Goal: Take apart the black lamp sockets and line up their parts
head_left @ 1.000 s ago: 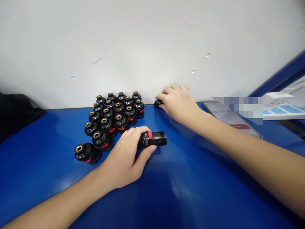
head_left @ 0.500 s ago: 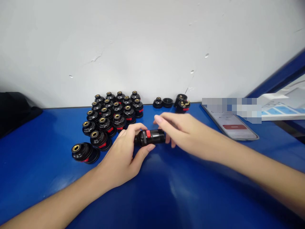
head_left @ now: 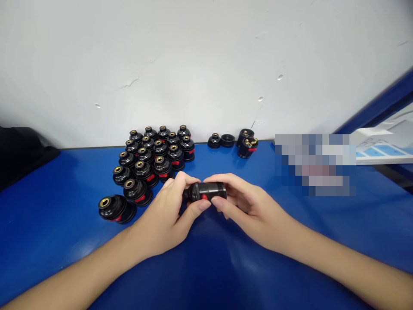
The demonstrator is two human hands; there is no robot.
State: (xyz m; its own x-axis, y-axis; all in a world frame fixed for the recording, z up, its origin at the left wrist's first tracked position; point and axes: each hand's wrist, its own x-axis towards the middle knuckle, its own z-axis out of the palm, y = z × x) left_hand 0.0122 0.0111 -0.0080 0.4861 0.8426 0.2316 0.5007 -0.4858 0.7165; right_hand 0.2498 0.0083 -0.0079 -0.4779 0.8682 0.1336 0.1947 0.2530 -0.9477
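A black lamp holder [head_left: 211, 189] with a red switch lies sideways between my hands, just above the blue table. My left hand [head_left: 169, 217] is closed round its narrower, domed end, thumb in front and fingers behind. My right hand [head_left: 250, 204] grips the wider, open end, with the thumb near the red switch and the fingers along the far side. To the left stand several similar lamp holders [head_left: 141, 168] in rows, brass-threaded holes facing up. The nearest lamp holder [head_left: 112, 209] sits beside my left wrist.
Against the white wall [head_left: 206, 64] are a loose domed cap [head_left: 214, 140], a black ring-like part [head_left: 227, 140] and two open socket bodies [head_left: 248, 147] with brass contacts. A blurred-out patch [head_left: 316, 165] covers the right side. Dark cloth [head_left: 26, 153] lies at far left.
My right hand has come round the wider end, its thumb now in front. The lamp holder has turned about its length, so the red switch moved from the top to the lower near side.
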